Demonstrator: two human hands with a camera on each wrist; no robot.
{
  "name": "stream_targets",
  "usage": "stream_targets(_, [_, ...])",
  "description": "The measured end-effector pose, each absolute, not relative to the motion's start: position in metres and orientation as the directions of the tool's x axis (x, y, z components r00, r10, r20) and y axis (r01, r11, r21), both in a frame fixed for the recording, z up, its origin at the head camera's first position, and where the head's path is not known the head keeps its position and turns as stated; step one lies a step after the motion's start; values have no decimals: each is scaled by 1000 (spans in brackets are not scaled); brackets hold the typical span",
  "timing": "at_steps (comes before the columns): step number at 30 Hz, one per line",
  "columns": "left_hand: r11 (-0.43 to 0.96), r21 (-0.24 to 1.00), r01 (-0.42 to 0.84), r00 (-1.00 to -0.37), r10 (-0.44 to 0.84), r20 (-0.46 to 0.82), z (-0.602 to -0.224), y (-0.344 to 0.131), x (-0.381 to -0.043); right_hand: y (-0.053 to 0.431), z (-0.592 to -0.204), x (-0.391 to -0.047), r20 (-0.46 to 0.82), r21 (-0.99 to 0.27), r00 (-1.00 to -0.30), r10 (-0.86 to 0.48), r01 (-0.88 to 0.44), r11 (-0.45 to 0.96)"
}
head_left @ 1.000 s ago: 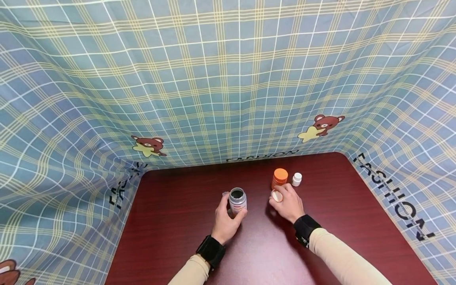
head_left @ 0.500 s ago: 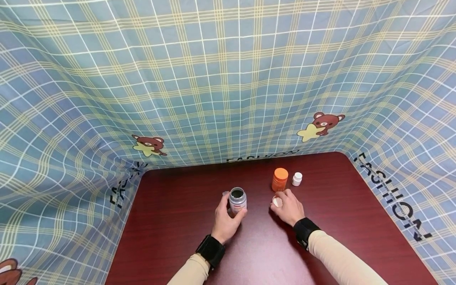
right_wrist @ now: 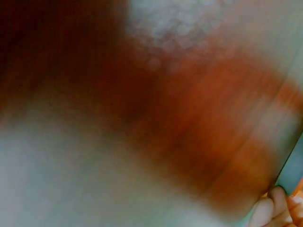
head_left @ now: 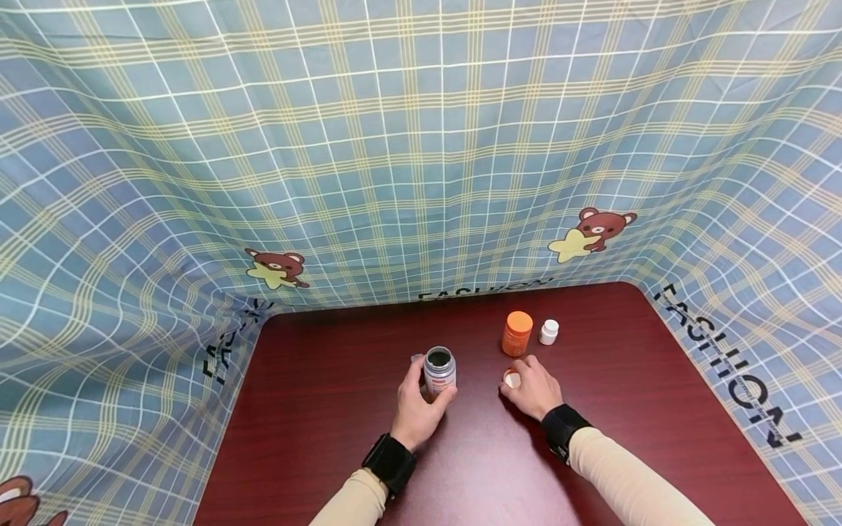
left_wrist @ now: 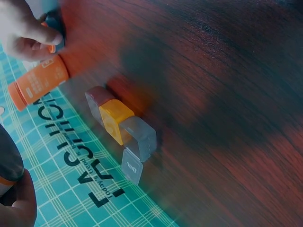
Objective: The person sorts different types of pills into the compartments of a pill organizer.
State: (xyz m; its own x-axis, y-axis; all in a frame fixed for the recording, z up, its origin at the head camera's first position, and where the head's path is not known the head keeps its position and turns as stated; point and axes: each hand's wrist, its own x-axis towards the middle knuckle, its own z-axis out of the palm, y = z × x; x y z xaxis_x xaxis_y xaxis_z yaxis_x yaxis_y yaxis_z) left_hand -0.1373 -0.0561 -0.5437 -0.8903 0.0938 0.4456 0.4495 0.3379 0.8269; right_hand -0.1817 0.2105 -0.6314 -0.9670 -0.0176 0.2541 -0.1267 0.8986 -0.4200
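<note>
My left hand [head_left: 421, 409] grips an uncapped grey bottle [head_left: 440, 376] with a dark opening, held upright. In the left wrist view only part of that bottle [left_wrist: 9, 156] shows. A small pill box [left_wrist: 116, 120] with dark red, yellow and grey sections lies on the table; its grey end has the lid flipped open. In the head view it is mostly hidden behind the left hand and bottle. My right hand [head_left: 536, 391] pinches a cap [head_left: 512, 380] with a white inside and orange edge, low over the table; whether it touches is unclear. The right wrist view is badly blurred.
An orange bottle [head_left: 517, 334] with its lid on stands just beyond the right hand. To its right is a small white bottle [head_left: 549, 332]. The dark red table [head_left: 329, 409] ends at a plaid cloth [head_left: 421, 183] on the back and sides.
My right hand has moved slightly towards me and down with the cap, away from the orange bottle. The cap's inside shows less. The left hand and grey bottle stay put.
</note>
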Motion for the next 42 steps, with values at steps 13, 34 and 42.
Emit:
stream_targets(13, [339,824,454,-888,94,451,-543,-56,-137,208,-621,-181,187,-402,-982,-22,-97,911])
stream_targets(34, [381,809,447,-878,16,478,-542,-56,-139,152,-536,-173,492,-566,-855,-164,-457,687])
stream_targets(42, [390,809,441,-872,-29,489,-544,-56,-140,134,-521,-163,503,-704,-830,-242,-556,442])
